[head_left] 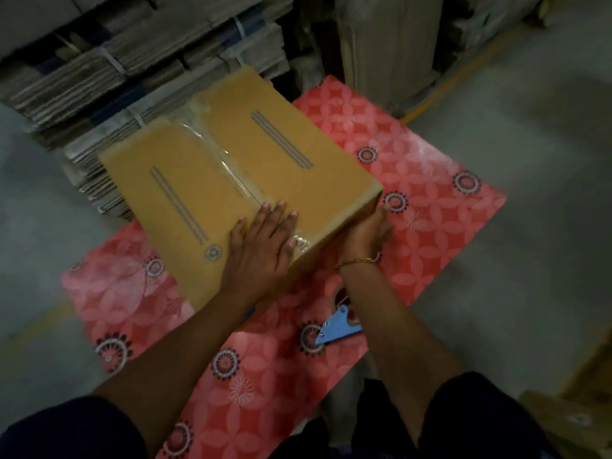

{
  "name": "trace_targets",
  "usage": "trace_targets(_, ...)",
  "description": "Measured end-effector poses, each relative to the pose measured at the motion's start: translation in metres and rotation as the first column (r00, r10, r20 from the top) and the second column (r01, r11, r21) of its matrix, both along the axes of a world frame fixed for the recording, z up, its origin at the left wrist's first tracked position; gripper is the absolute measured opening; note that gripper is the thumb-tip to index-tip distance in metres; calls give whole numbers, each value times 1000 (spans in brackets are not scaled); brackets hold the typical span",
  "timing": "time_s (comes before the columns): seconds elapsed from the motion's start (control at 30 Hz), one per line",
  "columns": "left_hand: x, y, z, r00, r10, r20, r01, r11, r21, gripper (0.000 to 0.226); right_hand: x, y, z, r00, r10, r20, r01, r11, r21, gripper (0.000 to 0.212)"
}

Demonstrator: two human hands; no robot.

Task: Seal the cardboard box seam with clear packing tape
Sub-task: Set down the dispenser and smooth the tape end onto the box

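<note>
Brown cardboard box on pink floral mat, clear tape strip wrinkled along seam; left hand flat, open; right hand cupping box side; risk: trapped creases lift.

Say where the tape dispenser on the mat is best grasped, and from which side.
Probably by its blue body, coming from above on the person's side: it lies flat on the mat, and the right forearm hides the roll end.
</note>
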State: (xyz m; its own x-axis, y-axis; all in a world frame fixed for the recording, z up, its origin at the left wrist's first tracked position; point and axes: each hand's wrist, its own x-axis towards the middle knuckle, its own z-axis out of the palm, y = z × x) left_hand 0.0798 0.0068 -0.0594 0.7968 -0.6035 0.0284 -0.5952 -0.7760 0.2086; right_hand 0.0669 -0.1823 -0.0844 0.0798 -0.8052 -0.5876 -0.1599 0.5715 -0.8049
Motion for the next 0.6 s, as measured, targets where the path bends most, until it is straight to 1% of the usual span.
trace_targets(0.03,0,0,1,1000,4,-5,-4,1000,-6,53,2,-17,9,999,41,-33,-45,992,-117,44)
trace_targets(0.07,0,0,2,1000,11,-7,-11,1000,-13,53,3,-35,18,992,109,-57,-119,965,-234,41)
trace_targets(0.1,-1,1,3,1000,30,-3,-31,999,-15,55,5,-49,26,972,219,-81,-234,915,-328,42)
trace_targets(0.13,-2,1,5,998,65,9,-65,998,-12,58,8,-62,32,926,361,-113,-376,843,-385,45)
trace_targets(0.17,-3,1,7,994,110,25,-110,994,-9,61,12,-71,35,845,510,-161,-528,747,-405,49)
trace_targets(0.2,-6,2,9,987,156,48,-155,988,-12,64,16,-78,37,732,645,-218,-670,625,-400,52)
trace_targets(0.23,-9,3,12,976,203,76,-202,979,-21,65,19,-83,37,599,752,-274,-786,487,-381,56)
trace_targets(0.27,-13,5,15,960,260,105,-257,966,-39,64,22,-86,37,460,828,-321,-870,350,-347,60)
trace_targets(0.3,-17,9,16,935,331,129,-325,943,-63,62,24,-90,35,335,872,-358,-924,231,-303,63)
trace_targets(0.33,-22,16,17,897,418,144,-409,908,-89,60,24,-92,35,241,892,-383,-954,144,-265,65)
trace_targets(0.37,-29,24,17,845,515,144,-502,857,-114,60,24,-95,35,184,901,-393,-966,93,-239,66)
trace_targets(0.4,-37,33,15,779,613,129,-599,789,-136,61,24,-98,35,157,911,-381,-971,72,-230,65)
trace_targets(0.47,-57,50,12,618,784,63,-766,618,-178,70,27,-103,34,133,938,-319,-974,65,-216,61)
trace_targets(0.5,-66,55,9,531,848,-9,-833,520,-189,78,29,-105,34,115,952,-282,-977,57,-207,60)
trace_targets(0.53,-73,59,6,438,890,-128,-891,411,-192,88,30,-106,34,90,965,-247,-980,41,-197,59)
trace_targets(0.57,-77,59,3,343,894,-288,-935,295,-197,99,31,-106,35,67,974,-219,-981,24,-193,53)
trace_targets(0.6,-80,57,0,263,851,-455,-960,183,-213,105,31,-106,36,47,978,-204,-979,4,-203,42)
